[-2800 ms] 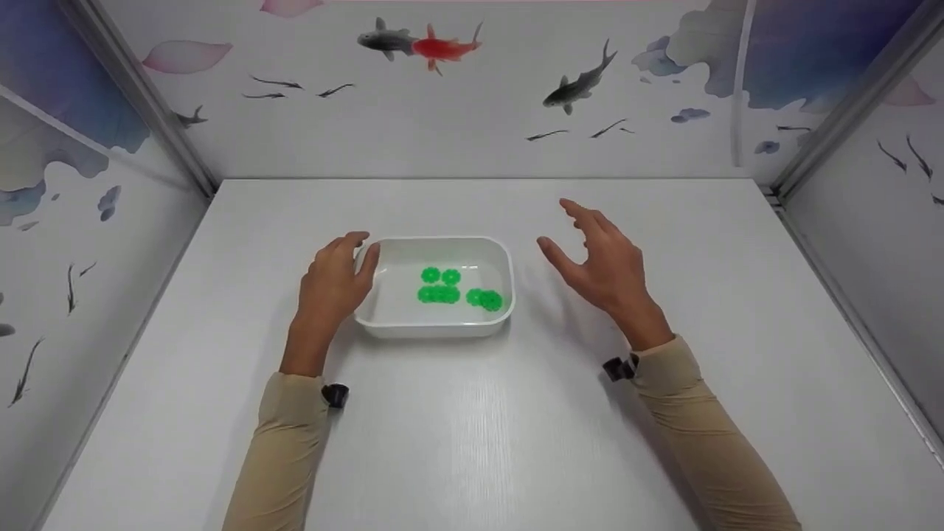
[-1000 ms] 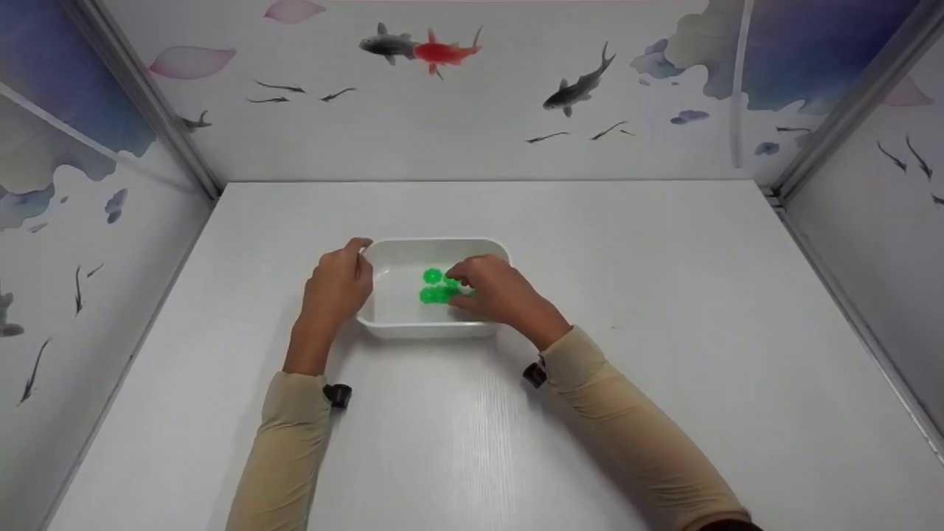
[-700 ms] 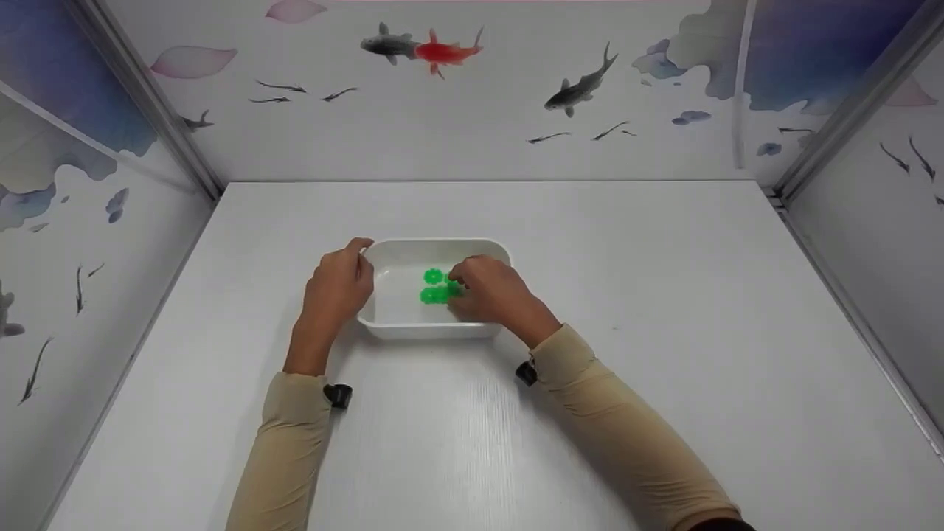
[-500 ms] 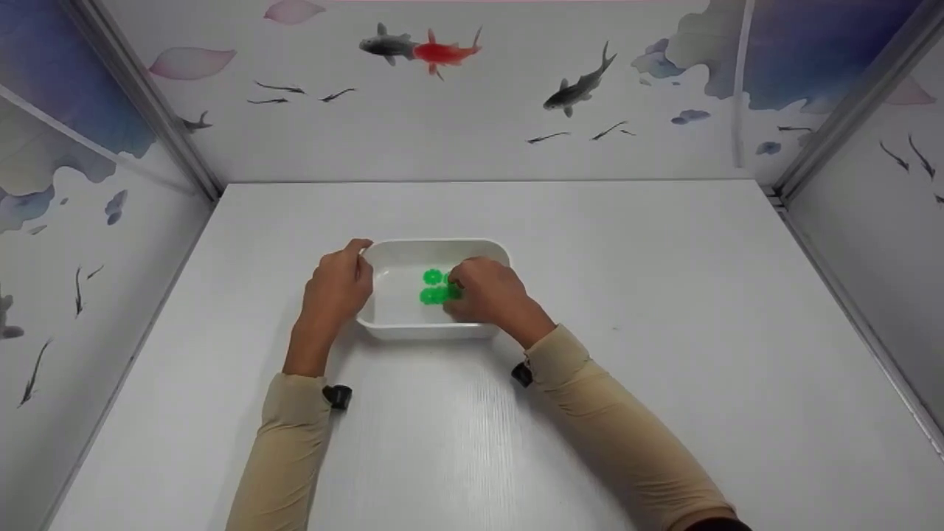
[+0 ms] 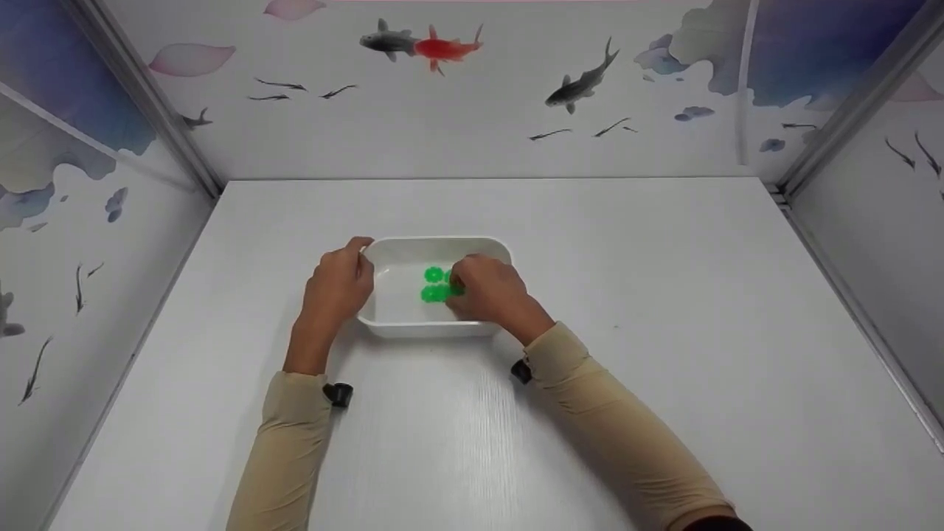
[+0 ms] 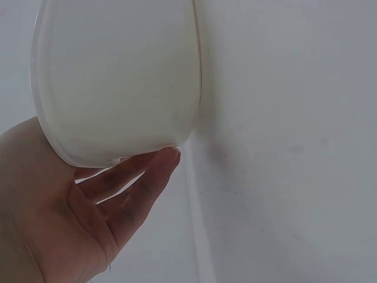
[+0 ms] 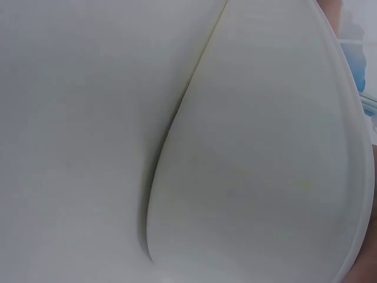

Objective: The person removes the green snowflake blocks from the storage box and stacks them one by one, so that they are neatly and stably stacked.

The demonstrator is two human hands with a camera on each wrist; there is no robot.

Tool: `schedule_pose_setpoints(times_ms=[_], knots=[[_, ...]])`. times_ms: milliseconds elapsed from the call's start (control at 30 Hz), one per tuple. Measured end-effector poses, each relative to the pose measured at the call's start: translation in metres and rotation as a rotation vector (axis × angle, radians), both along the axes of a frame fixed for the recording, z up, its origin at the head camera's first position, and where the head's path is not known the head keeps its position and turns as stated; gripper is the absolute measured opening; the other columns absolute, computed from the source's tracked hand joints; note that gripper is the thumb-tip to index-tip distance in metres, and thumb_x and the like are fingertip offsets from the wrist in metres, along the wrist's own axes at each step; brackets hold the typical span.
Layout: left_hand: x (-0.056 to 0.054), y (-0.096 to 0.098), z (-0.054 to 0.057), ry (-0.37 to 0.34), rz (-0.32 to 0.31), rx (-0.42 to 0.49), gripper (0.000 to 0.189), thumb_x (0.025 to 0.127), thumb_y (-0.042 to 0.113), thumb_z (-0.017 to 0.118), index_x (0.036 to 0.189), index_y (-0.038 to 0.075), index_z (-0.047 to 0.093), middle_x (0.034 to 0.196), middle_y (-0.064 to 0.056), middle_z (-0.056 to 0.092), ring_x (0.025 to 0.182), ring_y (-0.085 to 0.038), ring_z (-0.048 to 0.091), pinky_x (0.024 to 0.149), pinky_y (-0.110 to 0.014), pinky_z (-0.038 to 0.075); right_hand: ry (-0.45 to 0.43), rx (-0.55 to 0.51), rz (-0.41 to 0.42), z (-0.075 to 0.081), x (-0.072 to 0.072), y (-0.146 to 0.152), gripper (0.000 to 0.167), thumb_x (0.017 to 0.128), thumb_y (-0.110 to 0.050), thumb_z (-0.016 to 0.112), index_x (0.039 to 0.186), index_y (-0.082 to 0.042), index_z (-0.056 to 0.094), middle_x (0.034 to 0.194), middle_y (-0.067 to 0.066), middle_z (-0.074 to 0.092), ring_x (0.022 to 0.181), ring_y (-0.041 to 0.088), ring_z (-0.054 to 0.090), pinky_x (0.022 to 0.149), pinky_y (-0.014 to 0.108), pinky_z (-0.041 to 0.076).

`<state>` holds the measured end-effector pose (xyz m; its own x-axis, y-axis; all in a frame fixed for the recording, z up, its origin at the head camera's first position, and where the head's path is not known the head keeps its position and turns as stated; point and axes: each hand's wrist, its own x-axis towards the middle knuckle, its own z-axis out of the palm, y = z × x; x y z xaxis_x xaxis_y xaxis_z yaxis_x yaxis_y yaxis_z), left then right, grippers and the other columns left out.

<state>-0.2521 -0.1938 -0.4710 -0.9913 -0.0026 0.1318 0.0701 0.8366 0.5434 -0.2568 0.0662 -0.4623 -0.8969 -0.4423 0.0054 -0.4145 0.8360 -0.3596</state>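
A white rectangular tray (image 5: 413, 330) rests on the table, with small green flower-shaped pieces (image 5: 434, 274) lying in it. My left hand (image 5: 335, 287) grips the tray's left end; the left wrist view shows the fingers (image 6: 156, 177) against the outer wall below the rim. Inside the tray's right half, my right hand (image 5: 490, 291) has its fingers curled in and pinches at the green pieces. Its fingertips are partly hidden, as are the pieces under the hand. From the right wrist, the tray's outer wall (image 7: 253, 153) covers most of the view and hides the fingers.
The white table (image 5: 649, 258) is enclosed by panels printed with fish (image 5: 582, 85) and petals. A black wrist camera sits on the left cuff (image 5: 339, 395) and another on the right cuff (image 5: 521, 370).
From right of the tray, my right hand has moved left into it and closed its fingers at the green pieces. My left hand has closed on the tray's left end.
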Motion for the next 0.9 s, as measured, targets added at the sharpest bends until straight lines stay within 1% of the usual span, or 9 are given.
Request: schedule_pose_setpoints(times_ms=[233,367,467,600,667,733,833,900], knots=[[0.001,-0.001,0.0,0.001,0.0,-0.007,0.043,0.112,0.018,0.047,0.154,0.01,0.057,0.132,-0.017,0.076,0.094,-0.026,0.072,0.08,-0.045,0.06,-0.102,-0.013,-0.008,0.004,-0.002,-0.002,0.03,0.093,-0.025,0.083,0.116,-0.007,0.078,0.113,0.006,0.074,0.104,0.024,0.068,0.093,0.046,0.06],[0.0,0.001,0.0,-0.001,0.001,-0.015,0.043,0.112,0.017,0.048,0.154,0.01,0.057,0.131,-0.016,0.076,0.091,-0.025,0.07,0.076,-0.042,0.058,-0.121,-0.035,0.001,0.004,-0.002,-0.001,0.032,0.093,-0.026,0.082,0.118,-0.007,0.076,0.113,0.006,0.073,0.102,0.023,0.066,0.092,0.044,0.059],[0.0,0.002,0.001,-0.005,0.008,-0.018,0.043,0.113,0.018,0.048,0.154,0.011,0.057,0.132,-0.016,0.076,0.093,-0.025,0.071,0.079,-0.043,0.06,-0.113,-0.084,0.006,0.004,-0.002,0.002,0.032,0.093,-0.025,0.08,0.119,-0.006,0.074,0.114,0.006,0.074,0.1,0.023,0.066,0.093,0.044,0.059],[0.0,0.003,0.001,-0.017,0.014,-0.014,0.043,0.113,0.018,0.048,0.154,0.01,0.056,0.135,-0.016,0.075,0.1,-0.026,0.074,0.087,-0.047,0.063,-0.105,-0.169,0.026,0.004,-0.004,0.006,0.036,0.097,-0.026,0.08,0.125,-0.004,0.074,0.116,0.008,0.076,0.104,0.022,0.069,0.097,0.043,0.06],[0.0,0.003,0.001,-0.019,0.015,-0.013,0.043,0.113,0.018,0.048,0.155,0.01,0.056,0.136,-0.017,0.075,0.102,-0.026,0.074,0.088,-0.048,0.063,-0.103,-0.214,0.05,0.004,-0.006,0.009,0.038,0.098,-0.024,0.081,0.127,-0.002,0.075,0.117,0.01,0.077,0.106,0.022,0.071,0.097,0.042,0.06],[0.0,0.003,0.002,-0.017,0.017,-0.014,0.043,0.113,0.018,0.049,0.155,0.011,0.056,0.136,-0.017,0.075,0.101,-0.026,0.074,0.087,-0.048,0.063,-0.096,-0.271,0.092,0.004,-0.008,0.013,0.038,0.097,-0.021,0.082,0.128,-0.001,0.075,0.118,0.012,0.077,0.106,0.024,0.073,0.097,0.042,0.061],[0.0,0.002,0.001,-0.017,0.016,-0.013,0.043,0.113,0.018,0.048,0.155,0.011,0.056,0.136,-0.017,0.075,0.1,-0.027,0.074,0.086,-0.047,0.063,-0.068,-0.376,0.175,0.003,-0.009,0.021,0.036,0.097,-0.017,0.082,0.128,0.001,0.076,0.118,0.014,0.077,0.107,0.027,0.074,0.099,0.044,0.062],[0.0,0.002,0.001,-0.017,0.015,-0.012,0.043,0.113,0.018,0.048,0.155,0.011,0.056,0.136,-0.017,0.075,0.102,-0.027,0.075,0.087,-0.048,0.063,-0.047,-0.449,0.231,0.002,-0.009,0.028,0.036,0.097,-0.014,0.082,0.129,0.001,0.076,0.12,0.014,0.076,0.108,0.028,0.074,0.1,0.045,0.062]])
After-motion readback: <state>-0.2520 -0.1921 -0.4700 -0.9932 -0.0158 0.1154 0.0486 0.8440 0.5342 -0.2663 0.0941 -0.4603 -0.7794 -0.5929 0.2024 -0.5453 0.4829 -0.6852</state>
